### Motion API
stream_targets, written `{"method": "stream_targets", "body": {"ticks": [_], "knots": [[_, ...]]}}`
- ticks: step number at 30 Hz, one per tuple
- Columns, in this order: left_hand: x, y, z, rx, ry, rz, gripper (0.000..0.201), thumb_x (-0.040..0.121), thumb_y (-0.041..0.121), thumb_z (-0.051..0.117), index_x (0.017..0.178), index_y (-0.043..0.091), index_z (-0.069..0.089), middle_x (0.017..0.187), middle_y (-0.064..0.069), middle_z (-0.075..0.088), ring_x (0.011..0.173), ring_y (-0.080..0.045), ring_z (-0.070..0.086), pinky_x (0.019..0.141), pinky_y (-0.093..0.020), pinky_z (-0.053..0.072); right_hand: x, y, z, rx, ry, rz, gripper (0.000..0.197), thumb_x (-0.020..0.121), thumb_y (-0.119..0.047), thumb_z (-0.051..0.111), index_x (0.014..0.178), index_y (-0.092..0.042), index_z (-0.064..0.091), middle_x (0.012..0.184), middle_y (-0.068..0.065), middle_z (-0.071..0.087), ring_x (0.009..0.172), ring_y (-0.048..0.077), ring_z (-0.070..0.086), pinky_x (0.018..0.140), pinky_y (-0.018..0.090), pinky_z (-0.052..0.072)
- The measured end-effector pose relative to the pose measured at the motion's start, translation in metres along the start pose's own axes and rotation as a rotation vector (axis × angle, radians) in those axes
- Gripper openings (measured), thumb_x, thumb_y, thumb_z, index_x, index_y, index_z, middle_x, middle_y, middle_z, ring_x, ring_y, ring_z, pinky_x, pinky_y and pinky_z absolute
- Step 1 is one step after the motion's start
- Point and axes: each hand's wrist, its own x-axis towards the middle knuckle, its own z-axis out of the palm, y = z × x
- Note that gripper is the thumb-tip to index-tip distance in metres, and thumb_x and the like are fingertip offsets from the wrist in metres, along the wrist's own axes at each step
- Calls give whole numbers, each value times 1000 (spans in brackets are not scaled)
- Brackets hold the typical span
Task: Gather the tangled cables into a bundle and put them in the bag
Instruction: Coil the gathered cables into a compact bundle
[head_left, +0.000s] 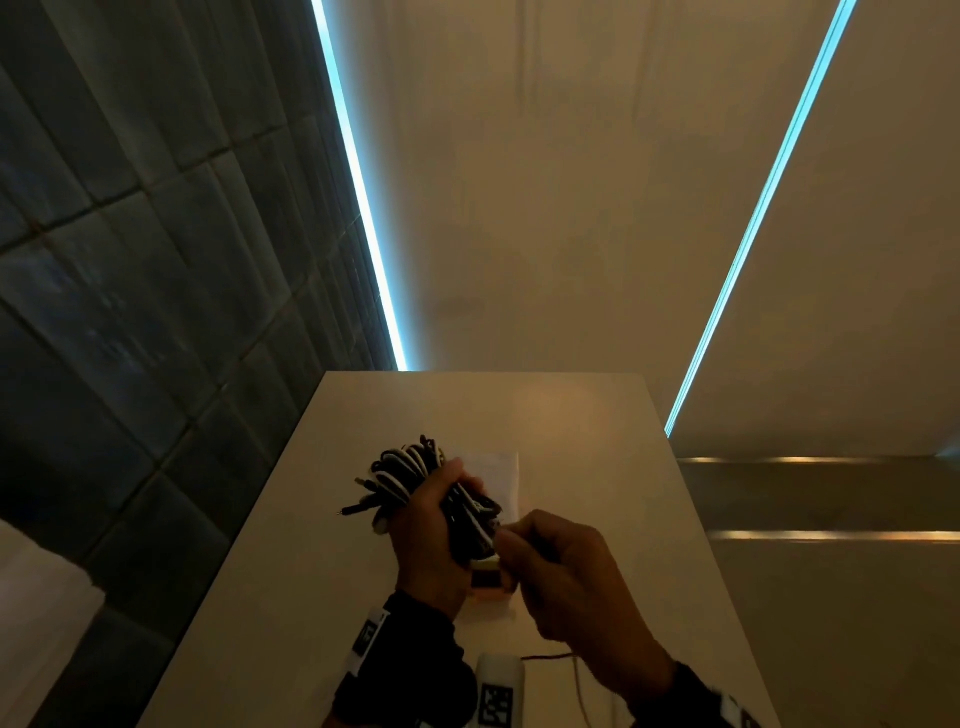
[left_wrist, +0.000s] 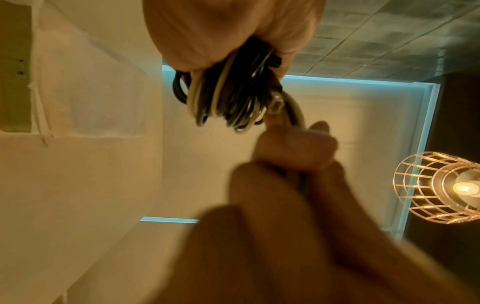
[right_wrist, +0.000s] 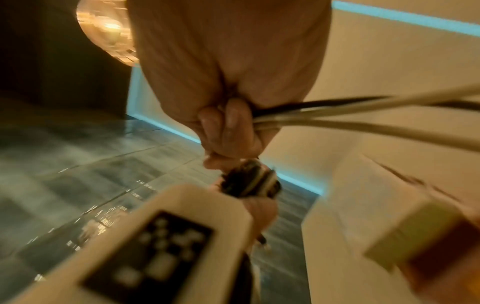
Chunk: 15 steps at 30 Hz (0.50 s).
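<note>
The bundle of cables (head_left: 415, 480), black and white, is held above the middle of the table (head_left: 597, 426), clear of its surface. The left hand (head_left: 431, 540) is wrapped around the bundle's middle, with the fingers curled tightly around it. Looped ends are fanned out above this hand, toward the far edge of the table, and 1 black plug end (head_left: 349, 510) projects toward the left edge.

The right hand (head_left: 566, 571) is positioned just beside the left hand, on the side of the near edge. Its fingers are closed, and loose strands at the lower end of the bundle are pinched between fingers and thumb. In the right wrist view, 1 black and 2 white strands (right_wrist: 363, 115) are seen running out from this grip.

The bag (head_left: 501, 480), pale and flat, lies on the table behind the hands, toward the far edge, and is partly hidden by them. A small orange and white object (head_left: 488, 582) is visible below the bundle; what it is cannot be determined. A thin thread (head_left: 550, 659) lies near the near edge.
</note>
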Motion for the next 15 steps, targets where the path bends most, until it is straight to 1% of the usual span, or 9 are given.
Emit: {"method": "stream_targets", "body": {"ticks": [1,2,3,6,8,9,12,14,15], "knots": [[-2,1,2,9,-23,-11,17,88,15,61,72,10,59,66,-8,59,60,-21,59,62,-34,52,-1,4,-1,179,-69,76,23,93,-18,59,75,-3,57,56,5,54,36,9,33,36,19,28],[-4,3,3,24,-61,-28,19,87,16,61,69,10,59,64,-7,58,60,-21,58,63,-34,51,-1,10,-3,296,-148,141,24,92,-20,61,76,-3,56,58,9,51,35,10,28,36,18,24],[-8,6,3,35,-114,-60,19,84,17,64,66,11,58,63,-7,56,60,-22,57,63,-35,50,-1,14,-7,341,-231,202,23,90,-22,63,76,-5,55,57,9,49,36,10,24,37,18,21],[-21,15,-5,39,-325,-222,24,69,15,75,63,10,52,59,-7,49,56,-22,52,57,-32,49,4,18,-26,202,-405,285,20,86,-25,64,74,-10,59,57,3,44,45,12,20,41,21,17],[-32,22,-9,83,-451,-289,28,60,15,78,59,7,51,56,-9,48,51,-22,52,55,-31,49,10,15,-41,95,-443,292,18,84,-23,65,71,-11,60,59,2,42,50,14,20,45,23,15],[-37,24,-10,134,-507,-309,26,59,14,77,57,5,52,55,-10,50,50,-22,53,55,-30,49,14,13,-48,38,-449,291,17,83,-21,65,71,-10,60,59,2,42,50,14,21,46,25,14],[-50,29,-6,300,-612,-273,21,66,8,71,56,1,53,55,-10,52,48,-22,51,56,-27,45,25,1,-53,-168,-502,266,14,82,-19,67,73,-8,65,57,1,47,48,12,28,48,30,17],[-51,28,-3,367,-585,-195,19,71,4,69,62,-1,53,60,-11,49,52,-23,49,58,-32,45,29,-5,-53,-262,-496,243,16,83,-19,66,80,-4,68,61,4,51,47,11,32,46,27,21],[-50,27,-4,388,-551,-156,18,70,4,70,66,-3,54,63,-13,48,57,-26,50,61,-37,47,31,-8,-54,-286,-481,232,17,86,-17,63,83,-1,68,63,5,53,46,10,34,45,25,24]]}}
